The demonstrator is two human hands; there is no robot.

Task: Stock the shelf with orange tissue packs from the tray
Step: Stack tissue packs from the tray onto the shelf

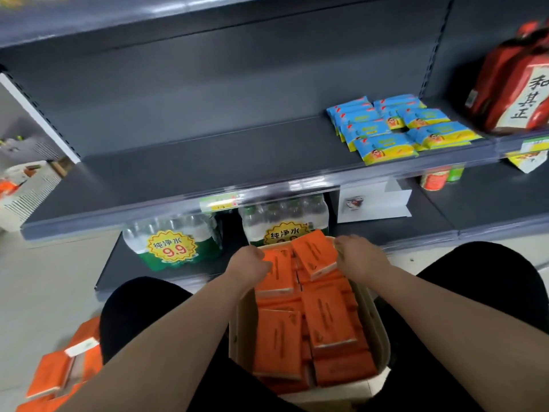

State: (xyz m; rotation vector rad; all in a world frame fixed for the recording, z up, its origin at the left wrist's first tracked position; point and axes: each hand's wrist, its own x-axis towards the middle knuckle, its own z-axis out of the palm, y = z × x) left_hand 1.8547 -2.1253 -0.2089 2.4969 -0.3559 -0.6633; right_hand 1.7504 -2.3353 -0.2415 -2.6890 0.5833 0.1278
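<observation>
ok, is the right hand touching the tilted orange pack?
Touching. Head view: the right hand grips the right edge of the tilted orange pack, raised above the tray.

The middle shelf lies bare from nine through twelve — wide room for a hand to pass in under the upper shelf. At one o'clock blue packs fill its right end, and a red bottle pack stands beyond them at two. The shelf's lip juts out between the tray and that bare stretch. Below it, water packs at eleven and twelve close the bottom shelf just beyond the tray, where our right hand grips an orange pack. Our knees flank the tray at nine and three — spare packs lie at seven.
</observation>
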